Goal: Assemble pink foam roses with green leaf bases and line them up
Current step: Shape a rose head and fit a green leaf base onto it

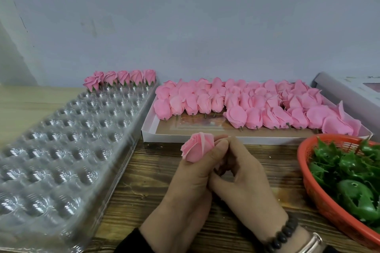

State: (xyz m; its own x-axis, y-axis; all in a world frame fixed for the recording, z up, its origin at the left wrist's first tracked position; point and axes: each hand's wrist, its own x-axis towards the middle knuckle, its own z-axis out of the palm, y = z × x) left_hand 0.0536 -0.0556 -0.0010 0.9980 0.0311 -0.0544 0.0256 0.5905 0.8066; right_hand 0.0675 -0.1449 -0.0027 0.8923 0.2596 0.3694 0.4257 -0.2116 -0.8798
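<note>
Fingers of my left hand (191, 172) pinch a soft pink foam rose (197, 147). My right hand (242, 176) curls against it, contents hidden. Dimpled clear tray (61, 144) at 9 o'clock.

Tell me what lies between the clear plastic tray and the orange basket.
In the head view, both hands holding a pink rose over bare wooden table, between the clear tray and orange basket.

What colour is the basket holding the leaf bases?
Orange-red; the basket, at the right of the head view, holds green leaf bases.

Bare wooden table (148, 181) lies open between clear tray (61, 150) and orange basket (320, 197); white box (205, 137) blocks beyond.
</note>
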